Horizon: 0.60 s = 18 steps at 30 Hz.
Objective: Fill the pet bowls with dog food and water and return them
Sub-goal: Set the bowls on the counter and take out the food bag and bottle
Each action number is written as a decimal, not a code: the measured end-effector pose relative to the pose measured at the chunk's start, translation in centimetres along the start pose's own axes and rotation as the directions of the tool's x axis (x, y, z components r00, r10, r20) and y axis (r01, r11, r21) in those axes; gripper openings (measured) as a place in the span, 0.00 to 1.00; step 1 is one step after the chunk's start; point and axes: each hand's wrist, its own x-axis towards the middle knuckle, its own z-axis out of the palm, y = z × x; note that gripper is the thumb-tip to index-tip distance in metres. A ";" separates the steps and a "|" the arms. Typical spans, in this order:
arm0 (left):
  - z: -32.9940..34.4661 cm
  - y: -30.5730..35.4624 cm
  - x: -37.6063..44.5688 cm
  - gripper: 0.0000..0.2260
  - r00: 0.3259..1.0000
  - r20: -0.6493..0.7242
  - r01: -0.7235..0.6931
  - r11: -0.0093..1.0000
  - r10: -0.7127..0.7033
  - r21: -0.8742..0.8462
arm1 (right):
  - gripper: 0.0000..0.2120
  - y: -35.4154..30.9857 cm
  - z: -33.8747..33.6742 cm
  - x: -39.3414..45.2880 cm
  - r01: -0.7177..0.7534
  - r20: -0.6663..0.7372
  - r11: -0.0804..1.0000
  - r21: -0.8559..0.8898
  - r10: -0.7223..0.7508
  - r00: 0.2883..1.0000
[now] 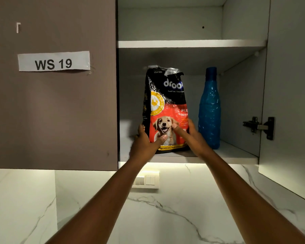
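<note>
Currently on record, seen from the head camera:

Cabinet: wall cupboard, its right door (289,103) swung open, its left door (53,103) closed.
Lower shelf (236,154): white board carrying two things, both standing upright.
Dog food bag (165,106): black and red pouch with a puppy picture and a torn, crumpled top; stands near the front edge of the lower shelf, towards its left end.
Left hand (144,141): fingers wrapped round the bag's lower left side, thumb pressed flat on the front panel; grasping the bag.
Right hand (188,136): thumb laid on the front beside the puppy's face, remaining fingers behind the bag's right edge; grasping the bag.
Water bottle (209,110): blue ribbed plastic with a blue cap; stands just beside the bag, further towards the shelf's right end; whether they touch cannot be told.
Upper shelf (192,44): white board above both things.
Label (54,61): paper strip reading "WS 19", taped to the closed left door.
Switch plate (148,180): white, on the marble wall below the cabinet, partly hidden by the left forearm.
Hinge (259,125): metal, fixed inside the open right door.
</note>
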 end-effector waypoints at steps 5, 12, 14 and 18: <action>-2.6 1.5 -3.6 0.41 0.995 0.087 -0.025 0.976 0.045 -0.216 | 0.42 -1.0 0.8 -3.5 0.082 -0.115 0.997 0.006 -0.081 0.990; -6.9 2.2 -7.8 0.37 0.983 0.131 -0.092 0.958 0.131 -0.272 | 0.47 -4.2 2.1 -9.2 0.114 -0.173 0.987 -0.112 -0.132 0.976; -8.0 2.0 -9.2 0.38 0.983 0.108 -0.111 0.953 0.147 -0.281 | 0.44 -5.5 2.7 -11.2 0.118 -0.165 0.988 -0.095 -0.133 0.977; -9.8 0.2 -12.3 0.33 0.970 0.205 -0.048 0.931 0.130 -0.361 | 0.53 -7.5 4.3 -15.2 0.009 -0.149 0.993 -0.117 -0.027 0.989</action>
